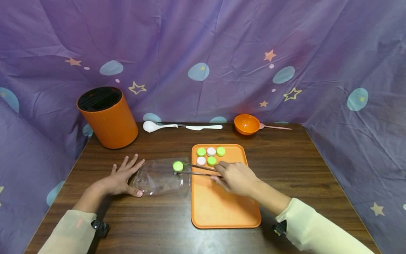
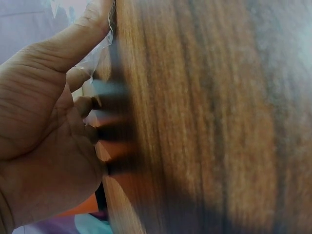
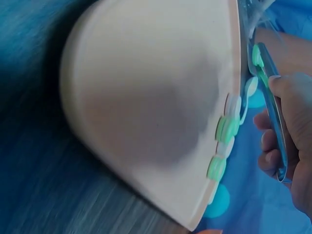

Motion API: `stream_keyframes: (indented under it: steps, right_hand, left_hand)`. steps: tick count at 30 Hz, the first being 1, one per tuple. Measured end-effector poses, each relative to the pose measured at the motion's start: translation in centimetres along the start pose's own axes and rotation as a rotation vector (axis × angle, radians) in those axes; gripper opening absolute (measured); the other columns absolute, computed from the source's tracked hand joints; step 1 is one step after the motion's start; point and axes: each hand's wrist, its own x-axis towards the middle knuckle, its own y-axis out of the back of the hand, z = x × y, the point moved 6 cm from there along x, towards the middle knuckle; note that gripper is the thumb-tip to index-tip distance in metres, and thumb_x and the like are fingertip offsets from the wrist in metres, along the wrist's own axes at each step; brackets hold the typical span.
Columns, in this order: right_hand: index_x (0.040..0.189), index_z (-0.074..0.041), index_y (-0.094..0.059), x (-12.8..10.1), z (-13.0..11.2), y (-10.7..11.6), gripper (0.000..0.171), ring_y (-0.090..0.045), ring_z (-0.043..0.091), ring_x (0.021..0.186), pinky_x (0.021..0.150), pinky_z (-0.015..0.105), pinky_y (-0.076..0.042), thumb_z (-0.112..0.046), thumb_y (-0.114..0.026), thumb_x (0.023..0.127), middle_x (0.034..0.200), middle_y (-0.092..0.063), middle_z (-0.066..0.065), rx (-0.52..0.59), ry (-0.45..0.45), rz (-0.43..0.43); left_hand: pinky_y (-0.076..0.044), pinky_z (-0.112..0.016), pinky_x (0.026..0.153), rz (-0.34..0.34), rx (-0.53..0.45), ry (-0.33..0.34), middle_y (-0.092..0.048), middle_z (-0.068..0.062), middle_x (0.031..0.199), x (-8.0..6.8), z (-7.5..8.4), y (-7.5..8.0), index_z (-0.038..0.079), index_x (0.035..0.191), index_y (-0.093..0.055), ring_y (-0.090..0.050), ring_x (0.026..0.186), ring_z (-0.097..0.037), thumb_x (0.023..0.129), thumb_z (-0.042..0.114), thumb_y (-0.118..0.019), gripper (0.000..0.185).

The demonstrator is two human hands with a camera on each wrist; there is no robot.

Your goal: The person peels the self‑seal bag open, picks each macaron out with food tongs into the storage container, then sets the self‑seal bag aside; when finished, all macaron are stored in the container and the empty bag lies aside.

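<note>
The right hand (image 1: pixel 236 178) pinches slim metal tweezers (image 1: pixel 198 169), whose tips clamp a round green plastic cap (image 1: pixel 178 166) over the clear plastic bag (image 1: pixel 160 178) just left of it. The left hand (image 1: pixel 122 178) lies flat with fingers spread on the wooden counter (image 1: pixel 301 169), thumb pressing the bag's near edge. Five more caps sit on the orange tray (image 1: pixel 222 208) beyond the right hand.

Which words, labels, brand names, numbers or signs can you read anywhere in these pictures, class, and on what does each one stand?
None: no view shows readable text.
The purple curtain cloth bears only printed stars and blue dots.
The orange cylindrical container, orange plastic tray, green and white bottle caps and clear plastic bag look unmarked.
</note>
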Motion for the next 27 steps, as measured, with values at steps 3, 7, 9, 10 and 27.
stream_keyframes:
  steps: [3, 7, 9, 10, 27]
  right_hand:
    - [0.097, -0.012, -0.073, -0.5, 0.5, 0.3, 0.028, -0.059, 0.011, 0.059, 0.049, 0.030, -0.049, -0.039, -0.078, 0.104, 0.081, -0.064, -0.004, -0.003, -0.006, 0.001]
    - [0.102, -0.011, -0.076, -1.2, 1.3, 0.7, 0.028, -0.060, 0.011, 0.059, 0.048, 0.028, -0.048, -0.038, -0.080, 0.102, 0.083, -0.066, -0.003, 0.008, -0.013, 0.013]
    - [0.103, -0.010, -0.076, -1.5, 1.6, 1.0, 0.028, -0.060, 0.011, 0.058, 0.047, 0.028, -0.048, -0.037, -0.082, 0.100, 0.082, -0.067, -0.003, 0.011, -0.013, 0.025]
    - [0.103, -0.010, -0.076, -1.7, 1.7, 1.1, 0.028, -0.059, 0.011, 0.058, 0.047, 0.029, -0.048, -0.037, -0.083, 0.100, 0.082, -0.067, -0.003, 0.009, -0.013, 0.033]
    - [0.104, -0.009, -0.077, -5.6, 4.9, 2.9, 0.030, -0.054, 0.009, 0.057, 0.050, 0.032, -0.051, -0.037, -0.085, 0.097, 0.083, -0.071, -0.001, -0.003, -0.095, 0.051]
  left_hand:
    - [0.026, -0.085, 0.119, 0.002, -0.002, -0.004, 0.013, -0.017, 0.187, -0.2, 0.5, 0.2, 0.034, 0.179, -0.018, 0.027, 0.167, -0.052, 0.070, 0.072, -0.094, 0.138]
    - [0.026, -0.086, 0.118, -0.001, -0.002, -0.005, 0.014, -0.018, 0.186, -0.7, 1.3, 0.4, 0.032, 0.179, -0.018, 0.027, 0.167, -0.053, 0.071, 0.072, -0.093, 0.137]
    - [0.026, -0.086, 0.118, -0.002, 0.003, -0.005, 0.014, -0.018, 0.186, -0.7, 1.5, 0.5, 0.032, 0.179, -0.017, 0.027, 0.167, -0.053, 0.072, 0.072, -0.093, 0.138]
    - [0.026, -0.086, 0.118, -0.002, 0.005, -0.005, 0.014, -0.018, 0.186, -0.7, 1.5, 0.5, 0.032, 0.179, -0.017, 0.027, 0.167, -0.054, 0.072, 0.072, -0.093, 0.138]
    - [0.024, -0.086, 0.120, -0.003, 0.001, -0.002, 0.013, -0.017, 0.187, -0.7, 1.6, 0.4, 0.034, 0.179, -0.017, 0.025, 0.168, -0.052, 0.073, 0.071, -0.093, 0.135]
